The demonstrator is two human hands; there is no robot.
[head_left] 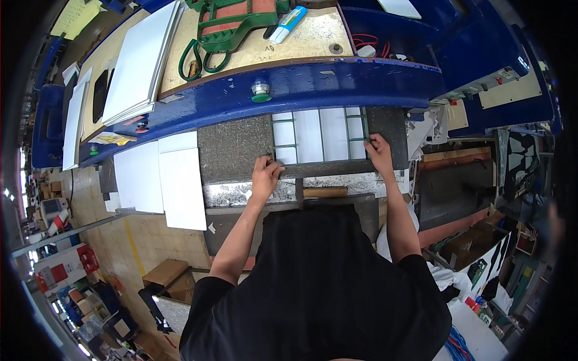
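A rectangular green cutting die (323,138), made of thin strips with several cells, lies on the dark textured board (232,150) under the blue machine beam. White sheet material (309,135) shows through its cells. My left hand (267,177) has its curled fingers on the die's near left corner. At the right edge, the fingers of my right hand (379,153) pinch the strip. The die's far end is hidden beneath the beam.
The blue beam (289,87) crosses just beyond my hands. Above it are a green and red die (238,24), green-handled scissors (205,63), a glue tube (289,25) and white sheets (144,54). More white sheets (180,186) lie left; a wooden handle (325,192) lies nearer me.
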